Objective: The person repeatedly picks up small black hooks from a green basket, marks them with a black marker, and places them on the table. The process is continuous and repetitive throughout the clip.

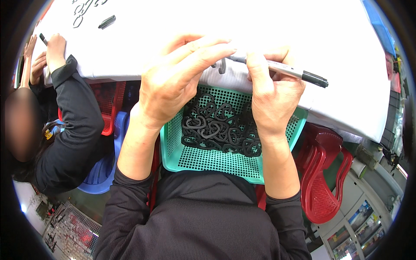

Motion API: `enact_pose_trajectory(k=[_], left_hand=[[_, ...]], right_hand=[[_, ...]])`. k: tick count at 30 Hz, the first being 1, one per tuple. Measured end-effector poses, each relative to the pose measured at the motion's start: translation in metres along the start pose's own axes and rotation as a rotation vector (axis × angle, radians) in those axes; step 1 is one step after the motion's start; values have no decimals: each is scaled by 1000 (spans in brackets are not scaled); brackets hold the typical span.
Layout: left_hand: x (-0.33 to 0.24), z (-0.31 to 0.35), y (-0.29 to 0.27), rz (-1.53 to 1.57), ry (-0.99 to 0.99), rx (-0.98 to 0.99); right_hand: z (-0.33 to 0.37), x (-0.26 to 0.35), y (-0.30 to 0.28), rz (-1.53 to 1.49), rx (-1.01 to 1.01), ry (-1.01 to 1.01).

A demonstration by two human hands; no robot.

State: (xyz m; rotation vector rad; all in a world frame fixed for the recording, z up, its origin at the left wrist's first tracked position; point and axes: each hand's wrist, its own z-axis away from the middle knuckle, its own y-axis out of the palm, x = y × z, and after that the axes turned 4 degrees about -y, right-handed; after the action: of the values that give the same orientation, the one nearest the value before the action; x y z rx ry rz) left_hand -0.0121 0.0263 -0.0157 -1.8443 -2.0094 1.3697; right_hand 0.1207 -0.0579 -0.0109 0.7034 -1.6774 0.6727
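Between the fingertips of my left hand (173, 80) is a small black curved hook (222, 66), partly hidden by the fingers. My right hand (275, 86) grips a marker pen (284, 68) with a light grey barrel and a black end pointing right. The pen's tip end points left, close to the hook; whether they touch I cannot tell. Below both hands, a green perforated plastic basket (182, 161) rests on my lap. Many loose black curved hooks (212, 128) lie heaped inside it, toward its far side.
A white-covered table (312, 26) spans the front, bearing a black pen cap (107, 21) and several black loops (78, 21) at far left. On the left, a co-worker's hand (56, 45) holds a pen. Red chair (323, 182) at right; blue stool (102, 180) and red basket (108, 104) at left.
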Motion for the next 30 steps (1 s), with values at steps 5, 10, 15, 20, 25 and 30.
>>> enact_pose_trajectory(k=[5, 10, 15, 20, 25, 30], left_hand=[[0, -1, 0, 2, -2, -1], [0, 0, 0, 12, -14, 2], [1, 0, -1, 26, -4, 12], [-4, -4, 1, 119, -71, 33], [-13, -15, 11, 169, -163, 109], [-9, -13, 18, 289, -160, 78]], right_hand=[[1, 1, 0, 41, 29, -4], [0, 2, 1, -4, 1, 0], [2, 0, 0, 3, -17, 5], [5, 3, -8, -111, -155, -54], [-2, 10, -18, 20, -28, -65], [-8, 20, -4, 219, 104, -293]])
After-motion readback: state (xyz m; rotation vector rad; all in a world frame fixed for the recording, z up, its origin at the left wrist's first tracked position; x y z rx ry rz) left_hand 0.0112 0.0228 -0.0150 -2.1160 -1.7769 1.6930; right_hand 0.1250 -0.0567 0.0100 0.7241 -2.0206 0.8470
